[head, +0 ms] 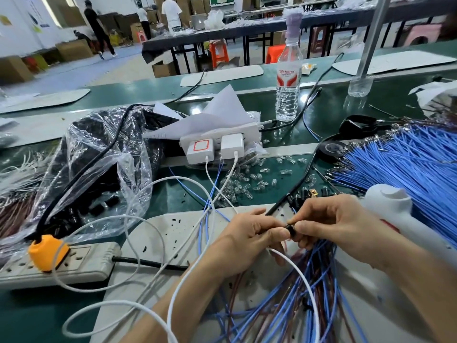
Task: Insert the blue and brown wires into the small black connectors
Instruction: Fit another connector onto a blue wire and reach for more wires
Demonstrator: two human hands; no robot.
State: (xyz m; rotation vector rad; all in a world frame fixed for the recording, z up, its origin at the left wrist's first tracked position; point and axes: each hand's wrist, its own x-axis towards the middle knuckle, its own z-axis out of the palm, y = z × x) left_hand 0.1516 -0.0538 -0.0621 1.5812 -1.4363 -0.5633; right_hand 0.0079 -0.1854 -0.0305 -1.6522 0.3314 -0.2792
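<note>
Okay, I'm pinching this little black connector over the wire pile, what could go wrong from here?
1. The small black connector is pinched only at the fingertips of the left hand and right hand. It could slip and get lost among the black bits on the mat.
2. The white cable loops across the blue and brown wires just below your hands and may snag them.

A factory assembly hall: long green workbenches [247,95], blue wire bundles [408,164], stacked cardboard boxes [71,49].
</note>
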